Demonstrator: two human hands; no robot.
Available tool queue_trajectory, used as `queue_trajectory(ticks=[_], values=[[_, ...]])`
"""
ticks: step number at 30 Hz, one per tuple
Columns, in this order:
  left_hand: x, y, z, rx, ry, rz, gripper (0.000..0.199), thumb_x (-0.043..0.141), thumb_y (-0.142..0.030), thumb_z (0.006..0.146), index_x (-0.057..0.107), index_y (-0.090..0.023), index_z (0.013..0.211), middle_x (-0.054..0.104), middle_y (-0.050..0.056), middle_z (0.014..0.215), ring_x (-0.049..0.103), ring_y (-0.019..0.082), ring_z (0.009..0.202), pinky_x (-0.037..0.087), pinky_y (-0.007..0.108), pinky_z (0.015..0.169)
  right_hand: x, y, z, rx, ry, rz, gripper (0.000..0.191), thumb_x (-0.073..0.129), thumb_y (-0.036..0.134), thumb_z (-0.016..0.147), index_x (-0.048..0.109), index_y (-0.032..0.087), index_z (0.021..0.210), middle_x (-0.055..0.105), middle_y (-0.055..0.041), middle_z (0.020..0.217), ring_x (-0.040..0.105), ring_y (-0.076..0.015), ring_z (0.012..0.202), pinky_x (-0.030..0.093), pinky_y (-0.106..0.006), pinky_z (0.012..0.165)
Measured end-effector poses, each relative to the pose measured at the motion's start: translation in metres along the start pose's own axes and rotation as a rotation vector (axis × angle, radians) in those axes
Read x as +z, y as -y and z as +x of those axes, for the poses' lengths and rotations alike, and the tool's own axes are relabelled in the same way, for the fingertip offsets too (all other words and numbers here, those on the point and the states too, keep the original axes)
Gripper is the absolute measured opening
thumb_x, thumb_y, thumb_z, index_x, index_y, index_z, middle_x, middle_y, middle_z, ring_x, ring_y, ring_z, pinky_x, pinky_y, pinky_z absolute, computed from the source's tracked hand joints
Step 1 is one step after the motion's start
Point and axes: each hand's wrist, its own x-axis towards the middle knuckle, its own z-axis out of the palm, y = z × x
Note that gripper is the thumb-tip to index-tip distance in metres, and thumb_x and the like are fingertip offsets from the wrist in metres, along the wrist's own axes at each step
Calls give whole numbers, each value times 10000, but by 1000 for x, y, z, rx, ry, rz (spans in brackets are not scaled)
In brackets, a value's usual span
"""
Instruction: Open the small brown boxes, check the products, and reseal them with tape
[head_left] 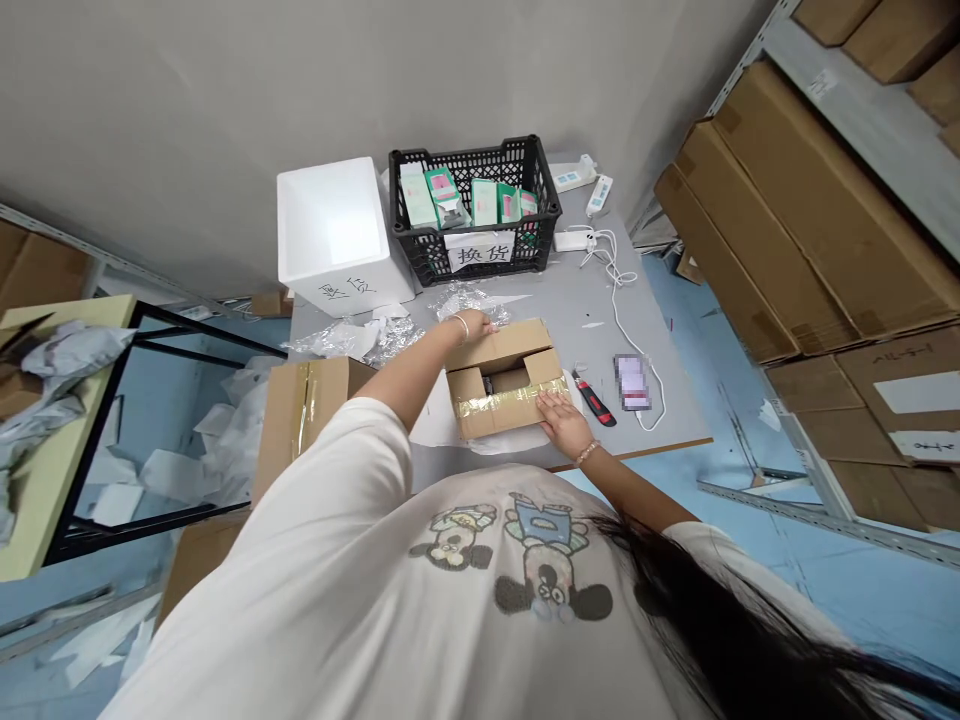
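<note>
A small cardboard box [506,410] with shiny tape along its near flap lies on the grey table, its top flaps parted and something dark showing inside. My left hand [474,325] is at the box's far left corner, by the raised far flap; its finger grip is too small to make out. Spread fingers of my right hand [562,422] lie flat on the near flap at the right side. Just right of the box rests a red and black utility knife [595,398]. White paper sticks out from under the box.
Behind the box stand a black crate [472,240] with green and white packets and a white foam box [334,225]. Clear plastic wrap lies before them. A phone [632,382] with a white cable is at the right. A taped carton [307,405] stands left; shelves flank the table.
</note>
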Motion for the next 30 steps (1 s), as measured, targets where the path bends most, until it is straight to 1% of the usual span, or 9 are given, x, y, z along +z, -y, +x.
queue_trajectory(ticks=[6, 10, 14, 17, 19, 22, 24, 27, 30], values=[[55, -3, 4, -106, 122, -189, 506, 541, -644, 820, 721, -178, 900, 723, 71, 933, 643, 221, 828, 486, 300, 803, -31, 14, 19, 13, 118, -31, 439, 611, 310, 875, 594, 99, 1259, 539, -198, 1377, 471, -324, 1298, 362, -477, 1108], [54, 13, -3, -95, 15, -498, 515, 462, -628, 875, 717, -190, 967, 732, 50, 978, 647, 192, 853, 499, 279, 791, -56, 10, 40, -14, 191, -27, 754, 737, 435, 766, 464, 132, 1401, 465, -190, 1432, 401, -338, 1336, 305, -489, 1115], [21, 22, -16, 14, -260, -610, 453, 443, -517, 929, 715, -155, 947, 727, 84, 1021, 646, 206, 951, 493, 312, 875, -66, 0, 54, -2, 253, -48, 884, 780, 458, 713, 395, 161, 1452, 452, -175, 1443, 373, -333, 1354, 200, -507, 1145], [7, 12, -50, 104, -663, -429, 350, 529, -462, 915, 708, -162, 887, 705, 101, 1084, 608, 239, 1074, 438, 380, 997, -70, -3, 59, -28, 275, -69, 731, 806, 437, 691, 526, 159, 1307, 573, -147, 1270, 485, -316, 1227, 246, -466, 1116], [13, 0, -83, 227, -727, -332, 318, 530, -437, 929, 706, -177, 875, 704, 95, 1084, 605, 235, 1087, 421, 399, 1024, -75, -2, 58, -49, 249, -100, 581, 797, 394, 712, 577, 157, 1194, 613, -129, 1166, 535, -298, 1134, 293, -438, 1074], [42, -16, -130, 423, -446, -291, 314, 484, -405, 960, 719, -200, 919, 728, 73, 1008, 658, 204, 964, 496, 358, 921, -79, 6, 48, -65, 167, -174, 320, 711, 311, 805, 609, 147, 1060, 648, -127, 1046, 572, -274, 1017, 348, -406, 988], [69, -23, -154, 400, -372, -285, 316, 457, -378, 972, 724, -209, 979, 739, 70, 1001, 671, 207, 953, 512, 369, 913, -73, 12, 33, -39, 96, -227, 134, 606, 248, 877, 630, 148, 964, 667, -125, 949, 586, -260, 941, 368, -393, 939], [107, -34, -175, 254, -497, -263, 300, 450, -325, 971, 727, -227, 1031, 701, 81, 1182, 605, 234, 1161, 449, 433, 1043, -53, 17, 1, -4, -9, -251, 202, 462, 144, 925, 663, 160, 906, 699, -137, 978, 602, -247, 947, 381, -386, 936], [137, -53, -187, 29, -623, -172, 261, 502, -336, 946, 722, -274, 1073, 514, 66, 1456, 338, 298, 1432, 244, 566, 1169, -26, 13, -30, -35, -34, -223, 289, 440, 95, 906, 681, 154, 1055, 649, -148, 1260, 564, -247, 1155, 360, -393, 1025]])
